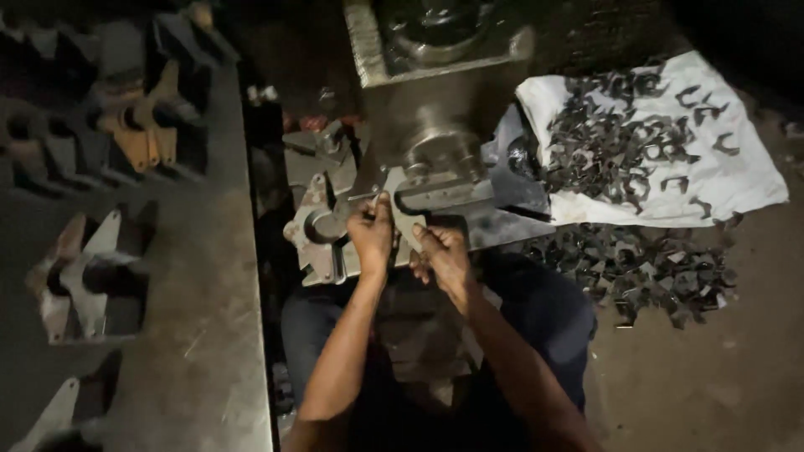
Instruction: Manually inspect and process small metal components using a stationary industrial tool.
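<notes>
Metal blanks [611, 146] on sack [745, 180], press [435, 125], hand [371, 238]

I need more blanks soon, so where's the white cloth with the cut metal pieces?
In the head view, the white cloth lies on the floor at upper right, beside the press machine, just above a loose pile of metal pieces.

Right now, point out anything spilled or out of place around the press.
The small dark metal pieces sit partly on the white sheet, but a second heap lies off it on the bare floor. Both hands, left and right, hold a flat plate at the press.
</notes>
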